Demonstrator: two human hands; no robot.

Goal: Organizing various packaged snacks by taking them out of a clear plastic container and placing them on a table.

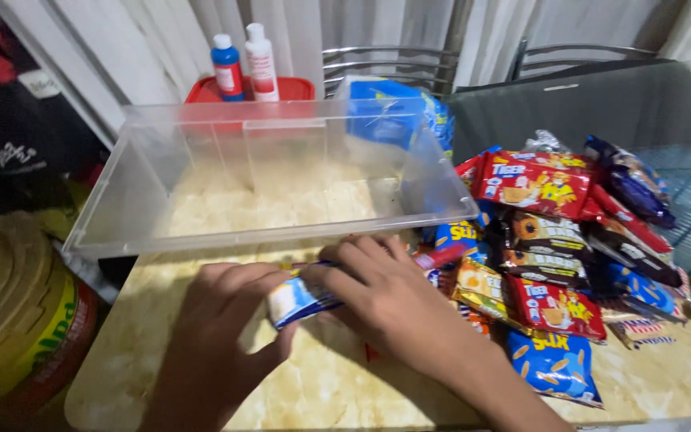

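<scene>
Both my hands meet on a small blue and white snack packet lying on the marbled beige table. My left hand grips its left end. My right hand covers its right end with fingers curled over the packet. Just beyond the hands stands a clear plastic bin, with nothing inside it. To the right lies a pile of snack packets in red, blue, brown and gold wrappers.
A red tray behind the bin carries a blue bottle and a white bottle. A blue bag sits behind the bin. Metal chair backs line the far side. A yellow drum stands at the left.
</scene>
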